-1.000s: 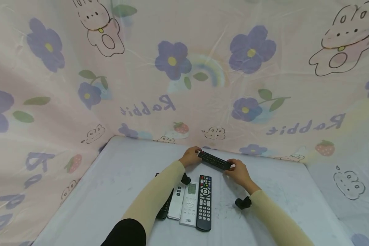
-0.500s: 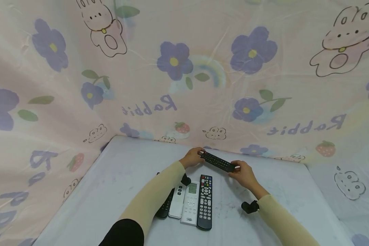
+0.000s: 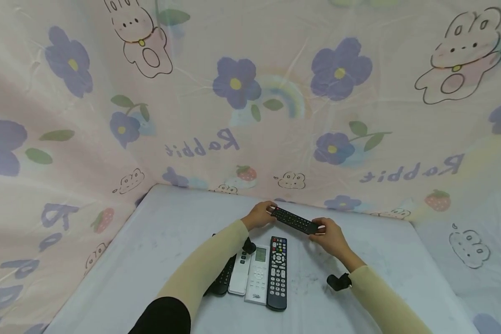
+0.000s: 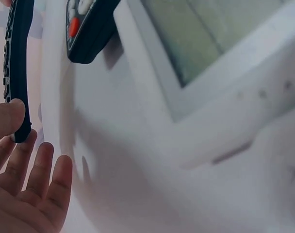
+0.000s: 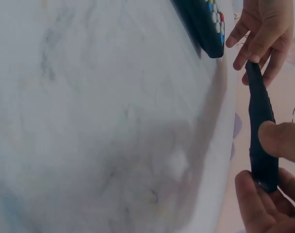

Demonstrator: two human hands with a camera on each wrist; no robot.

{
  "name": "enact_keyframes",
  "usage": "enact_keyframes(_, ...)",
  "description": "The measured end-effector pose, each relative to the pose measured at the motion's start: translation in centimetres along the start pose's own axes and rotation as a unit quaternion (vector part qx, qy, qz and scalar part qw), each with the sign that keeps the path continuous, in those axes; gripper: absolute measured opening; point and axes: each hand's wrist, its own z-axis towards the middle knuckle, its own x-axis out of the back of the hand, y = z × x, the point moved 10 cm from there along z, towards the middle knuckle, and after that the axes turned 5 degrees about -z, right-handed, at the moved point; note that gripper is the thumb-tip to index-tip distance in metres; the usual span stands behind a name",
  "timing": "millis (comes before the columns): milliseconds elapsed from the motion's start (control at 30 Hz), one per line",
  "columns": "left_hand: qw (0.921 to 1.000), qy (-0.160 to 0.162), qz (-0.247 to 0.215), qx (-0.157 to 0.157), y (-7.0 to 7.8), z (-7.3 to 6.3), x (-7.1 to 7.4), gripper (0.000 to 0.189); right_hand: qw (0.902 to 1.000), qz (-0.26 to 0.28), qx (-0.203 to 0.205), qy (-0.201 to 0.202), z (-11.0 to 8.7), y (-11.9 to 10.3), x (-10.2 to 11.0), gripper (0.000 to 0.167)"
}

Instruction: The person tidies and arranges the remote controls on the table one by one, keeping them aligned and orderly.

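Both hands hold a black remote control (image 3: pixel 294 220) by its two ends, above the far part of the table, buttons toward the head camera. My left hand (image 3: pixel 260 215) pinches its left end; in the left wrist view the thumb presses the edge and the other fingers (image 4: pixel 57 191) spread behind. At the right end, my right hand (image 3: pixel 329 235) grips it between thumb and fingers, as the right wrist view shows. Nearer, a row lies on the table: a large black remote (image 3: pixel 277 273), a white remote with a display (image 3: pixel 257 274), a slim white remote (image 3: pixel 240 273) and a black remote (image 3: pixel 223 279) partly under the left sleeve.
The white table (image 3: pixel 163 227) ends at a patterned curtain (image 3: pixel 271 153) behind and at the sides. A black wrist camera (image 3: pixel 339 281) sits at the right cuff, another (image 3: pixel 248 246) at the left, close over the row of remotes.
The right hand and the held remote have shifted slightly to the right since a second ago. Both hands keep their hold, and the row of remotes lies unchanged.
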Motion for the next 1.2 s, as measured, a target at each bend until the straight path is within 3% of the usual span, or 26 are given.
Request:
enact_keyframes(500, 0.9993, -0.007, 0.028, -0.021, 1.4, -0.5, 0.1, 0.049, 0.9997, -0.018, 0.014, 0.011, -0.2, -0.7, 0.7, 0.052)
enact_keyframes(1000, 0.9997, -0.01, 0.015, -0.017, 2.4, -1.3, 0.1, 0.053, 0.9994, 0.022, 0.007, -0.026, -0.7, -0.6, 0.5, 0.056)
enact_keyframes(1200, 0.9998, -0.009, 0.011, -0.016, 2.8, -1.8, 0.1, 0.053, 0.9997, 0.007, 0.008, -0.021, -1.3, -0.8, 0.7, 0.055)
